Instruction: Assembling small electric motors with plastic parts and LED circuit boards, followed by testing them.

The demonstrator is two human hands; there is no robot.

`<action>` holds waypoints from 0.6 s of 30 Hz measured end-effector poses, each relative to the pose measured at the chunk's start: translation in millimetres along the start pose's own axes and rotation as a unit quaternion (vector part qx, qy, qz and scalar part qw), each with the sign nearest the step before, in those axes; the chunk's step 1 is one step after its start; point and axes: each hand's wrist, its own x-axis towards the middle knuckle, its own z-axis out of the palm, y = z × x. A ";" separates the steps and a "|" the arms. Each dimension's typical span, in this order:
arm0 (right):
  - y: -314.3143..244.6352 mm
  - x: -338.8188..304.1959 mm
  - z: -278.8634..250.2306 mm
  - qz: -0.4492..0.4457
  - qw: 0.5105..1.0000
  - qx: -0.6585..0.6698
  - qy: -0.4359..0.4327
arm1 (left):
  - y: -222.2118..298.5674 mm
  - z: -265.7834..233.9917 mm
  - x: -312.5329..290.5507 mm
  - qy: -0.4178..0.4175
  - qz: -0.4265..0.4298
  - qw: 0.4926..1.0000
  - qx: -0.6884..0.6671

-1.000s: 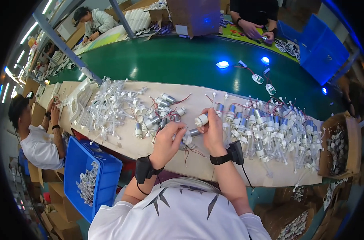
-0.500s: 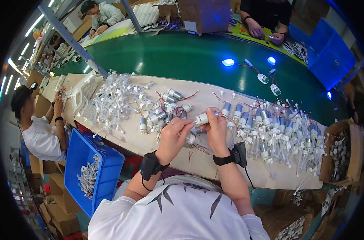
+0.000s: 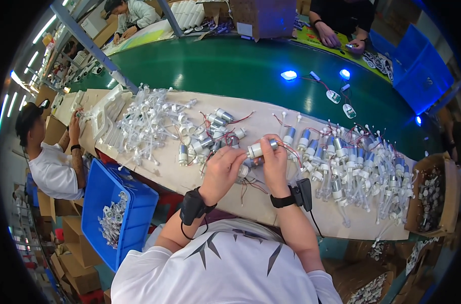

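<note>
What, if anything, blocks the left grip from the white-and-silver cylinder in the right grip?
Nothing visible does: the left grip is right at the white end of the cylinder, which the right grip holds. Whether they touch is unclear.

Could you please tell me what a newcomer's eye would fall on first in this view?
Probably the two glowing blue lights on the green surface, right of centre beyond the tan bench. Next might come the white-and-silver cylinder held mid-view in the right hand, with the left hand at its left end. The large blue bin at lower left, holding small parts, also stands out.
</note>
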 end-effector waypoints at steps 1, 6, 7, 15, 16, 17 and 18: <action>1.6 0.2 -0.3 -0.003 1.000 -0.003 -0.006 | -0.2 0.1 -0.1 -0.005 0.003 1.000 -0.001; 1.4 1.4 -5.3 -0.007 0.999 -0.028 -0.023 | 0.7 1.0 2.9 -0.015 0.048 0.999 -0.002; 3.8 2.7 -8.1 -0.016 0.998 -0.050 -0.021 | 0.8 0.3 4.8 -0.035 0.044 0.998 0.010; -2.4 3.1 -7.1 -0.013 0.999 0.031 -0.009 | 3.3 -0.8 3.9 -0.043 -0.011 0.999 0.009; -1.3 4.0 -8.0 -0.021 0.999 0.030 -0.006 | 3.5 -0.8 5.1 -0.051 -0.030 0.998 -0.010; -0.3 4.9 -8.3 -0.028 0.999 0.028 -0.004 | 3.4 -0.5 5.7 -0.057 -0.049 0.997 -0.029; -0.1 4.8 -7.7 -0.028 0.999 0.028 -0.004 | 3.4 0.4 5.4 -0.058 -0.050 0.997 -0.029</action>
